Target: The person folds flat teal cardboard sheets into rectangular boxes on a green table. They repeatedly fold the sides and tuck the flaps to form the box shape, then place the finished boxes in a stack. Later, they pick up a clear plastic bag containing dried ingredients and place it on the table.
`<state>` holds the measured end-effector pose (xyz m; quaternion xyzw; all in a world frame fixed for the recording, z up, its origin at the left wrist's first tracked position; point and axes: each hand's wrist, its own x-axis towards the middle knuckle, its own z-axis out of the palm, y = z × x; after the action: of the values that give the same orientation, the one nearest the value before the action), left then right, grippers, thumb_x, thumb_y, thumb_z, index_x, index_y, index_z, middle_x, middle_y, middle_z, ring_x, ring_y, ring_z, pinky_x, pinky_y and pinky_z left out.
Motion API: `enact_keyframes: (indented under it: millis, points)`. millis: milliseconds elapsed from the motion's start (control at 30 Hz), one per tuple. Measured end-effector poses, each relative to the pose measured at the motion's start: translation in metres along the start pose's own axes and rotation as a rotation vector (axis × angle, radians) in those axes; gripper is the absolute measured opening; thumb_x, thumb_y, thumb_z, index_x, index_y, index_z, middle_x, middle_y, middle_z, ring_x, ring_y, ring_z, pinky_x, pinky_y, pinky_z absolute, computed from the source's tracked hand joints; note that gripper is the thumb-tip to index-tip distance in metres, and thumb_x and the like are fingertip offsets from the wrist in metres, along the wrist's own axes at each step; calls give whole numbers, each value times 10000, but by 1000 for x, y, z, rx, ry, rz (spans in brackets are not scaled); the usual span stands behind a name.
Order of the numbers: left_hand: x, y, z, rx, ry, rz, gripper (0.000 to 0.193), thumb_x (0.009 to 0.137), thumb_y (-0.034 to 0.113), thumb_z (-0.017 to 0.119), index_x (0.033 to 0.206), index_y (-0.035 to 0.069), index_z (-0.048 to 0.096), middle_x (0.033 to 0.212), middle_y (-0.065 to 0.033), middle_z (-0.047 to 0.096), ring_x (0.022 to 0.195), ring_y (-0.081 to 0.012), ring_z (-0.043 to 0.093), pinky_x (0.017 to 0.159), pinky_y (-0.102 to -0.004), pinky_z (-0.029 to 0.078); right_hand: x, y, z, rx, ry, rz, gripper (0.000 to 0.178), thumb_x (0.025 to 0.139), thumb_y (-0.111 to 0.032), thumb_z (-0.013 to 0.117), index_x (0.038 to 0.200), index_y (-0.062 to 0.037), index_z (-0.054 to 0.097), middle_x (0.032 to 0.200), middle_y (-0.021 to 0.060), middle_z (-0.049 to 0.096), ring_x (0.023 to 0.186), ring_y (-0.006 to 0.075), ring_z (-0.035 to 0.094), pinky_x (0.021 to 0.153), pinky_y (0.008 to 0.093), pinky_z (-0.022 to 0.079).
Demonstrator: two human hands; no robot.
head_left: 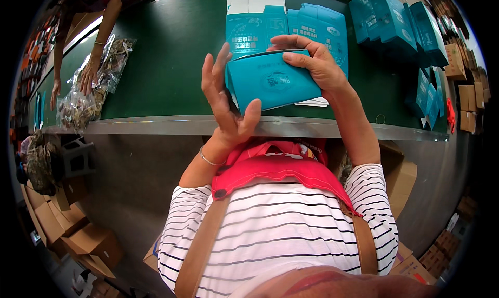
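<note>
A teal carton [270, 85] is in front of me, just above the near edge of the table. My right hand [319, 67] grips its right end, thumb on the face toward me and fingers over the far top edge. At the carton's left end is my left hand [226, 103], its fingers stretched and thumb apart; whether its palm touches the carton I cannot tell. Behind the carton, flat teal cartons [254, 30] lie on the green table [171, 54], one with white flaps, partly hidden by my hands.
Several folded teal cartons [387, 20] stand in a group at the far right, with smaller ones [426, 98] near the right edge. At left, another person's hands [91, 74] rest by clear plastic bags [112, 64] of dried pieces. Brown cardboard boxes [91, 241] stand on the floor.
</note>
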<state>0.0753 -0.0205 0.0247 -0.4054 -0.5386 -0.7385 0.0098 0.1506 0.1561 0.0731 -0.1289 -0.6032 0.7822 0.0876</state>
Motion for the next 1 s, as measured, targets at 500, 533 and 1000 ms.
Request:
enact_keyframes:
  millis: [500, 533, 1000]
  points:
    - [50, 43, -70, 812, -450, 575, 725, 558, 305, 844, 1216, 264, 541, 1241, -133, 488, 1138, -320, 493, 1036, -545, 328, 2, -7, 24, -292, 14, -752, 430, 815, -189, 697, 1204, -74, 558, 1249, 139, 562, 1257, 293, 442, 1082, 439, 279]
    - [56, 32, -78, 905, -441, 615, 726, 548, 284, 846, 1208, 280, 545, 1256, -119, 484, 1153, -316, 486, 1045, -543, 319, 8, -1, 19, -345, 49, -747, 433, 818, -186, 694, 1212, -76, 553, 1254, 137, 558, 1262, 286, 436, 1086, 438, 270]
    - [53, -134, -201, 1268, -214, 14, 434, 783, 70, 659, 1204, 75, 554, 1301, -178, 482, 1182, -326, 451, 990, -401, 382, -12, 126, -94, -349, 439, 11, 417, 843, -5, 561, 1254, -28, 496, 1229, 144, 556, 1142, 224, 532, 947, 351, 434]
